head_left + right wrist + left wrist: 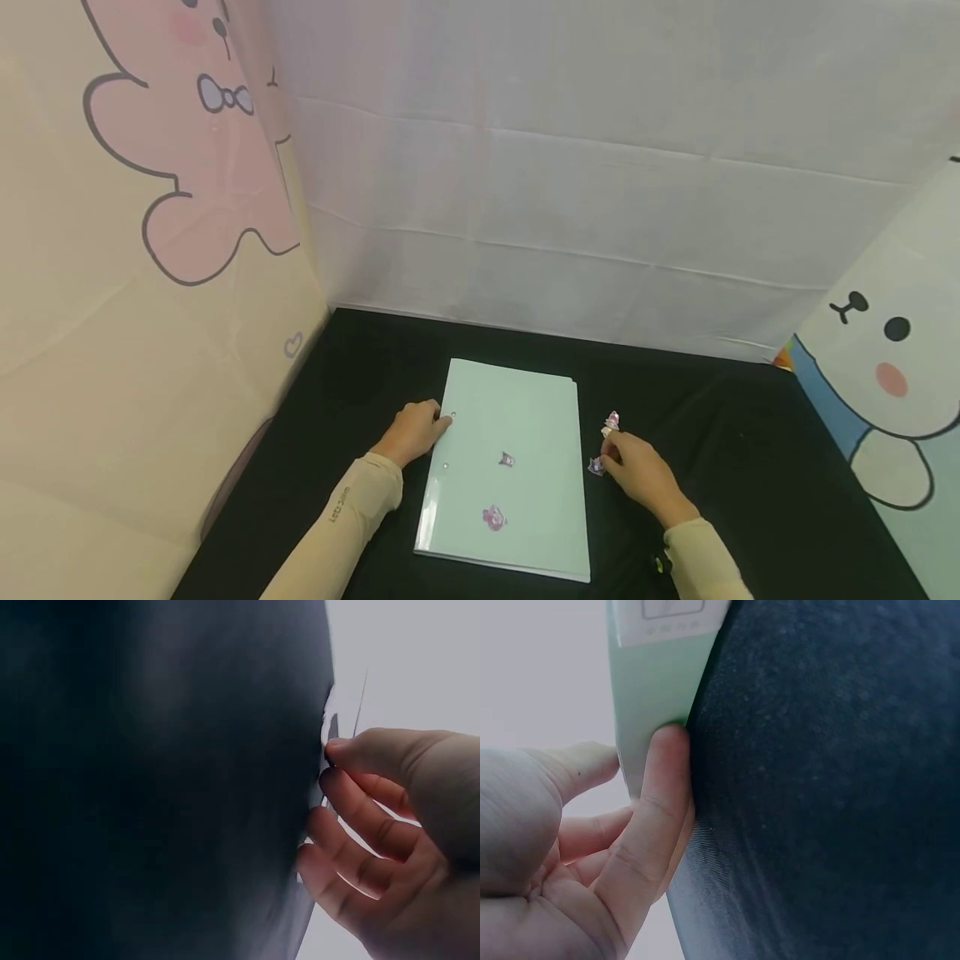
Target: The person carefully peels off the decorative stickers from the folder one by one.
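Observation:
A pale mint binder [525, 433] lies flat on the black cloth, its spine to the left. Two small purple-pink cartoon stickers, one higher [507, 459] and one lower [494, 517], sit on its cover. My left hand [416, 429] holds the spine side, thumb over the cover edge; in the left wrist view the index finger [667, 765] lies along the spine below a white label [671, 619]. Right of the binder, my right hand [641, 471] pinches at a small cartoon sticker [596, 467] with thumb and fingertips. Another sticker [611, 421] shows just beyond these fingers.
Black cloth [720, 450] covers the table. A pale fabric wall [562, 192] rises behind it, with printed cartoon panels at the left [217, 183] and right [892, 400]. A small yellow-green spot [659, 565] shows by the right cuff.

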Demonstrator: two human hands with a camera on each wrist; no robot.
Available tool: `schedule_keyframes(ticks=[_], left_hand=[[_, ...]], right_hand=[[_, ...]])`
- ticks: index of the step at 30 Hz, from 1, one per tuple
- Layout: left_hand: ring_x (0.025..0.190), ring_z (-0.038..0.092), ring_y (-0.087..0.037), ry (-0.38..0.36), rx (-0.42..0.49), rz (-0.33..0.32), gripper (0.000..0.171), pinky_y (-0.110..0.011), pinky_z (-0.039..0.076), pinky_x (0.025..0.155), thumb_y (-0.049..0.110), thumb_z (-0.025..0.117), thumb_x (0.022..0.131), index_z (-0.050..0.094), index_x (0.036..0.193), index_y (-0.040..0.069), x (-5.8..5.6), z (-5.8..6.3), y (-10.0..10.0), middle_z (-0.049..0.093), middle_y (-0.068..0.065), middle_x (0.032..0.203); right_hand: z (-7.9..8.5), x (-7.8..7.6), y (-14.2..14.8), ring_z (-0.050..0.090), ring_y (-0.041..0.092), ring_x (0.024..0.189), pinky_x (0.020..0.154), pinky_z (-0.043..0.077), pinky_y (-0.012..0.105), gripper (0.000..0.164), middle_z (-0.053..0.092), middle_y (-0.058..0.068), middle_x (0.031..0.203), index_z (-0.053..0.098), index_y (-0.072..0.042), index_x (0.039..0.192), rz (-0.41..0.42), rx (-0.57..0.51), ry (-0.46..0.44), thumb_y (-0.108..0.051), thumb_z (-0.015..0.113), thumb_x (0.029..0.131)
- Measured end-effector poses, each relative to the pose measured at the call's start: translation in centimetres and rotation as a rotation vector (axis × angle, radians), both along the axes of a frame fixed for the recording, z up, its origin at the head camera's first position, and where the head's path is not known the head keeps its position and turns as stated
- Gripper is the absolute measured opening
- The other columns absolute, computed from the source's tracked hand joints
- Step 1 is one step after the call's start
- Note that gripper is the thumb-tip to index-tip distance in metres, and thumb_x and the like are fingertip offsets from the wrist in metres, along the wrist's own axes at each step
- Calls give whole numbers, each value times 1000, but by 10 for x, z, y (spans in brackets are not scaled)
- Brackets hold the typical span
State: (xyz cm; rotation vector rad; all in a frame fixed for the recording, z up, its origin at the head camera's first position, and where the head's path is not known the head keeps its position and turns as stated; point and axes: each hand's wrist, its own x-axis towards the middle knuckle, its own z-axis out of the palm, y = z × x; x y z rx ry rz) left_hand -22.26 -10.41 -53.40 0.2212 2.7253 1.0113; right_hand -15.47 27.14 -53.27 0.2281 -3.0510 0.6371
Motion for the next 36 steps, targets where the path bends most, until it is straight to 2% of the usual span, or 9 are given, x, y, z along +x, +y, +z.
schedule_keyframes(ticks=[8,18,29,36], left_hand=[[60,57,-16,-3,-1,12,25,-31,48,55,24,64,100,62,105,-1,-2,-1,-1,57,-4,73],[61,57,-16,13,-6,4,26,-31,49,56,23,64,100,62,107,-2,-4,-1,0,57,-5,75],[62,57,-17,7,-12,15,26,-31,48,57,24,64,100,63,106,-1,-2,-1,2,58,-4,75],[62,57,-16,17,-15,5,27,-31,49,57,24,64,100,63,108,-2,-3,-6,1,58,-4,76]], right_hand=[[-2,4,16,55,14,74,67,49,38,10,60,-1,86,65,-13,91,-20,36,29,-8,74,89],[6,2,17,57,17,75,68,50,40,11,61,1,86,66,-11,93,-21,18,56,-7,75,88],[7,4,-3,53,12,73,65,48,36,12,58,-4,85,65,-13,93,24,-21,64,-8,75,88],[8,7,-29,54,8,73,65,50,31,11,59,-7,84,67,-15,92,62,-26,86,-8,75,89]])
